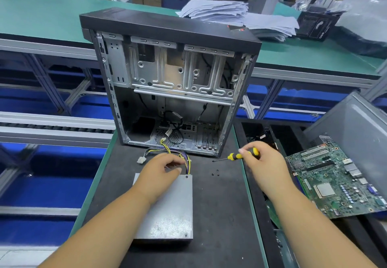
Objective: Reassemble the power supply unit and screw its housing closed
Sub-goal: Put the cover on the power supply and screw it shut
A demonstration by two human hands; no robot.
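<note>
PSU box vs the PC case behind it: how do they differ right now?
The power supply box lies flat on the black mat, while the computer case stands on end behind it. The box is closed on top, with a wire bundle coming out; the case is open and gutted inside. The left hand rests on the box; nothing touches the case. Both are grey metal.

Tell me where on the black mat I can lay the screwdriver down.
Bare mat lies right of the power supply, up to the green edge strip, below the loose screws. It is crowded ahead: the wires and open computer case fill the far end. The right hand holds the screwdriver.
</note>
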